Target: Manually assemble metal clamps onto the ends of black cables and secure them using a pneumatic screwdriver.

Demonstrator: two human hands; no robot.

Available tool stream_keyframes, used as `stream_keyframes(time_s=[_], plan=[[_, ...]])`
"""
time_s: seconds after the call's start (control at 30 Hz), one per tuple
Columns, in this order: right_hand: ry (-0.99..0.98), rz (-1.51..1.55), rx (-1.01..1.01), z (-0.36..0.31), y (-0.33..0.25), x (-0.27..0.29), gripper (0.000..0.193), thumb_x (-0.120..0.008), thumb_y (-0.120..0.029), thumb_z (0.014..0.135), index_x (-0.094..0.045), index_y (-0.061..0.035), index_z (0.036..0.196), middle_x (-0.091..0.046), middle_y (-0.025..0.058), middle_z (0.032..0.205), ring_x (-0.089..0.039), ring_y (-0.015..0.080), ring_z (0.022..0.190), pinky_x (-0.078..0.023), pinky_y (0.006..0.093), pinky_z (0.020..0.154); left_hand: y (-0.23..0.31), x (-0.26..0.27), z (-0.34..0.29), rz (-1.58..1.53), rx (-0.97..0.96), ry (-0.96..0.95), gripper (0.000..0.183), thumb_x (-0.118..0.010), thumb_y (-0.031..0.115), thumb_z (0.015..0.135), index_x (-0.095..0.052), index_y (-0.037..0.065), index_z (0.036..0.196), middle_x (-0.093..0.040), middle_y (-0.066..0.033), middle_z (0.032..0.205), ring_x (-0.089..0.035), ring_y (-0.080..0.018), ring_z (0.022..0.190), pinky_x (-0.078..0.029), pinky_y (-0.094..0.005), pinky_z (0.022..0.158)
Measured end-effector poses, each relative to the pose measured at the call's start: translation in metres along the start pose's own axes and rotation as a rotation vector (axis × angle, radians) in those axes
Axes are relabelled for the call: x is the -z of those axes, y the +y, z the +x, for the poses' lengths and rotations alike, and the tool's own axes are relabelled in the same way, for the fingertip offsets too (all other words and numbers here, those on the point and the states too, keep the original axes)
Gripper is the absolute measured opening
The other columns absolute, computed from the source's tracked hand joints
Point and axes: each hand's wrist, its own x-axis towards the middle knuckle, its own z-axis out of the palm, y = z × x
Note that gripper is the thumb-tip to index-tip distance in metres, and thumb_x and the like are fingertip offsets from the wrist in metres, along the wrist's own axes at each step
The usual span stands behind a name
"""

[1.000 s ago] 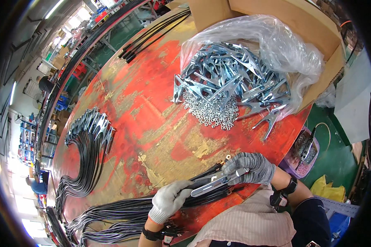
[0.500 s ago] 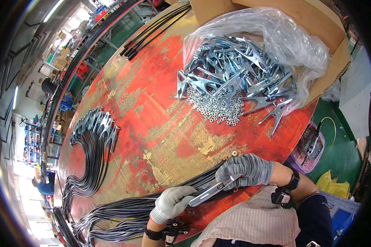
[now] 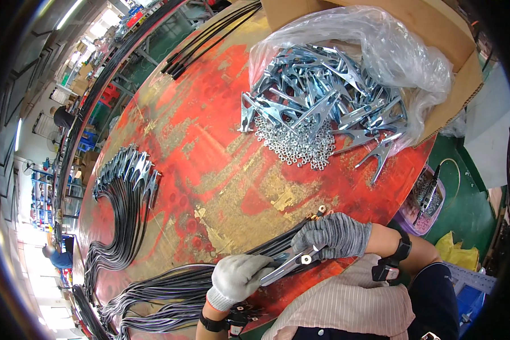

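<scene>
In front of me a silver metal spring clamp [image 3: 282, 272] lies between my two gloved hands. My left hand [image 3: 237, 277], in a whitish glove, is closed round the clamp's side, next to black cables. Around the clamp's upper end my right hand [image 3: 335, 235], in a grey knit glove, is closed; its fingertips are partly hidden. A copper-coloured cable lug [image 3: 306, 259] with a hole shows against the clamp, just below the right fingers. Black cables [image 3: 170, 286] run from under both hands to the left, and another lug [image 3: 322, 210] sticks out beyond the right hand.
On the worn red table [image 3: 209, 187], loose clamps [image 3: 317, 85] spill from a plastic bag in a cardboard box [image 3: 456, 107]. Small nuts [image 3: 294, 141] are heaped before them. Cables with clamps attached [image 3: 127, 175] lie at left. A pink bin [image 3: 422, 218] stands beyond the right edge.
The clamp has turned a little in my hands, and a copper-coloured lug now shows against it. My left hand has shifted slightly right and up over the clamp.
</scene>
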Motion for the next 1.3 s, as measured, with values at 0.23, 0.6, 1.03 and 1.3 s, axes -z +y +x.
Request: stream_keyframes(time_s=[0.23,0.6,1.03,1.3], plan=[[0.013,0.393,0.017,0.015,0.006,-0.033,0.030,-0.063,-0.018,0.085,-0.060,-0.0103,0.114,-0.063,0.0089,0.104,-0.062,0.0262,0.100,-0.049,0.0373,0.088,0.005,-0.001,-0.006,0.002,-0.074,-0.007,0.026,-0.066,0.020,0.075,-0.069,0.010,0.098,-0.067,-0.0089,0.083,-0.064,-0.0303,0.074,-0.049,-0.0381,0.063],[0.186,0.540,-0.132,-0.001,0.015,-0.021,0.040,-0.064,-0.027,0.092,-0.057,-0.0097,0.128,-0.066,0.0091,0.115,-0.062,0.0214,0.108,-0.048,0.0337,0.094,0.002,-0.016,-0.022,-0.148,0.236,0.235,0.026,-0.071,0.010,0.071,-0.071,0.007,0.097,-0.070,-0.0130,0.090,-0.066,-0.0307,0.080,-0.052,-0.0364,0.073],[0.224,0.931,-0.402,0.002,0.002,-0.017,0.038,-0.053,-0.036,0.099,-0.061,-0.0064,0.121,-0.063,-0.0003,0.099,-0.057,0.0080,0.095,-0.046,0.0272,0.088,0.008,-0.012,-0.009,-0.040,0.280,0.207,0.022,-0.074,0.016,0.075,-0.071,0.008,0.096,-0.070,-0.0114,0.090,-0.067,-0.0303,0.080,-0.052,-0.0378,0.071],[0.313,0.887,-0.327,0.011,0.011,-0.021,0.039,-0.045,-0.038,0.102,-0.060,-0.0077,0.122,-0.062,0.0015,0.099,-0.057,0.0099,0.097,-0.046,0.0278,0.090,0.008,-0.004,0.004,-0.094,0.342,0.255,0.024,-0.080,0.013,0.071,-0.071,0.005,0.092,-0.069,-0.0128,0.081,-0.068,-0.0283,0.075,-0.051,-0.0347,0.068]])
